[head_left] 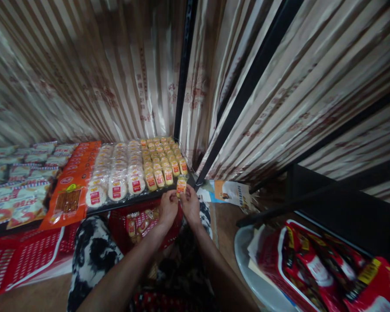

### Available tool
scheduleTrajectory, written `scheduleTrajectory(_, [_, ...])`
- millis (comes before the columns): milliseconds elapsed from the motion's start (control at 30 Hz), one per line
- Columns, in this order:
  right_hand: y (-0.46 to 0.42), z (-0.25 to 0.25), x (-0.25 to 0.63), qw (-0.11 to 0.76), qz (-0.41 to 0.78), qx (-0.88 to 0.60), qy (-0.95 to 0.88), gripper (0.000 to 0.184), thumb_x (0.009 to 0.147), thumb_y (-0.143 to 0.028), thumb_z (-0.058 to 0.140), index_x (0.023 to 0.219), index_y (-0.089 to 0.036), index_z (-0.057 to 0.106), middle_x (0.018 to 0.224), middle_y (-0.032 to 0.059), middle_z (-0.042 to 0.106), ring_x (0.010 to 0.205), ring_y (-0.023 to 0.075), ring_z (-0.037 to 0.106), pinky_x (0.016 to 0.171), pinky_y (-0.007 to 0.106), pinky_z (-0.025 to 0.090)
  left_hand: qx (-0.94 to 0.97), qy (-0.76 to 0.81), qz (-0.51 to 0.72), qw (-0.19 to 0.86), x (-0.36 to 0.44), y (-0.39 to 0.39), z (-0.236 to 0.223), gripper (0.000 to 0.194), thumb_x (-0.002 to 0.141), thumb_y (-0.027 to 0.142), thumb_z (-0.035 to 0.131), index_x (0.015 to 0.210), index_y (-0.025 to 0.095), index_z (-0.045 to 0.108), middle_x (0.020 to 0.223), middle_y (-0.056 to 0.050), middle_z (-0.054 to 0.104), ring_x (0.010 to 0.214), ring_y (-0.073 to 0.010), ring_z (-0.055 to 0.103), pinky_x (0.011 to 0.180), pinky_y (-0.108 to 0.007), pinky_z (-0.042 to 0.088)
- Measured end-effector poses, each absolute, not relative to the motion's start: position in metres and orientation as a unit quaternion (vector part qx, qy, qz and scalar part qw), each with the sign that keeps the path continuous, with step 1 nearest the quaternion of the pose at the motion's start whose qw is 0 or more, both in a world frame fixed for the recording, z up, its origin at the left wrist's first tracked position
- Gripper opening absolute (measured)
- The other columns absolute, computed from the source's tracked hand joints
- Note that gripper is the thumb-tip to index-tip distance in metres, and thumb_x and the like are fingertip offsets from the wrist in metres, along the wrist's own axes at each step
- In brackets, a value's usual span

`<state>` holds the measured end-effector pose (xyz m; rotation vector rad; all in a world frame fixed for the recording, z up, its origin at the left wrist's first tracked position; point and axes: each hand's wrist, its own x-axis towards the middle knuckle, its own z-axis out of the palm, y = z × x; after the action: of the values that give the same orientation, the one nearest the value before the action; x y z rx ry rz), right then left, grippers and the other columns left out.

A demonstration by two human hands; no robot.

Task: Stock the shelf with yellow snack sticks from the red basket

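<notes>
A small yellow wrapped snack cake [181,186] with a red-and-white label is held upright in front of the shelf's right corner. My right hand [191,205] pinches it by its lower right side. Closed at its lower left edge, my left hand [168,209] has its fingertips against the wrapper. Just beyond stand rows of matching yellow snack cakes [164,162]. Below my left hand, a red basket [117,223] between my knees contains more small wrapped pieces [143,223], partly hidden by my forearm.
Along the black shelf [117,205] lie round white packaged cakes [117,190], orange stick-snack packs [69,195] and white snack bags [29,199]. Another red basket [22,260] is at left. A basket of red packets [318,268] sits on a grey stool [247,255] at right. Black posts [240,99] rise before curtains.
</notes>
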<state>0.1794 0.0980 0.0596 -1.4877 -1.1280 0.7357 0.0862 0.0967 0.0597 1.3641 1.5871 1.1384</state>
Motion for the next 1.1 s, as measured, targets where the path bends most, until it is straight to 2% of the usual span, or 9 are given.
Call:
scheduleTrajectory(300, [0.130,0.068,0.180,0.505,0.225,-0.652,-0.519,0.040,0.082,-0.032,0.047,0.116,-0.015,0.059,0.108,0.0136,0.058,0.085,0.0210,0.060,0.079,0.037,0.052,0.532,0.655,0.410,0.346,0.093,0.118,0.082,0.034,0.075,0.012,0.050,0.104,0.016,0.066,0.101,-0.010,0.066,0.097,-0.0212,0.058,0.095,-0.034,0.041])
scheduleTrajectory(567, [0.149,0.059,0.182,0.506,0.207,-0.647,-0.532,0.038,0.082,-0.026,0.046,0.116,-0.017,0.060,0.105,0.0111,0.059,0.083,0.0194,0.060,0.078,0.035,0.052,0.488,0.654,0.419,0.398,0.099,0.130,0.079,0.033,0.073,0.010,0.051,0.100,0.018,0.068,0.101,-0.008,0.067,0.095,-0.0199,0.060,0.090,-0.032,0.044])
scheduleTrajectory(900, [0.158,0.057,0.182,0.507,0.203,-0.647,-0.532,0.038,0.081,-0.022,0.044,0.116,-0.016,0.056,0.105,0.0110,0.058,0.089,0.0197,0.060,0.081,0.035,0.051,0.458,0.639,0.441,0.432,0.102,0.135,0.080,0.036,0.072,0.007,0.052,0.103,0.016,0.067,0.109,-0.008,0.067,0.103,-0.0198,0.059,0.096,-0.032,0.043])
scheduleTrajectory(1100, [0.155,0.057,0.180,0.508,0.205,-0.637,-0.543,0.035,0.081,-0.023,0.045,0.114,-0.017,0.056,0.108,0.0103,0.059,0.092,0.0192,0.059,0.086,0.036,0.047,0.475,0.604,0.461,0.443,0.102,0.132,0.081,0.031,0.072,0.008,0.053,0.097,0.016,0.069,0.102,-0.007,0.069,0.096,-0.0197,0.062,0.094,-0.033,0.044])
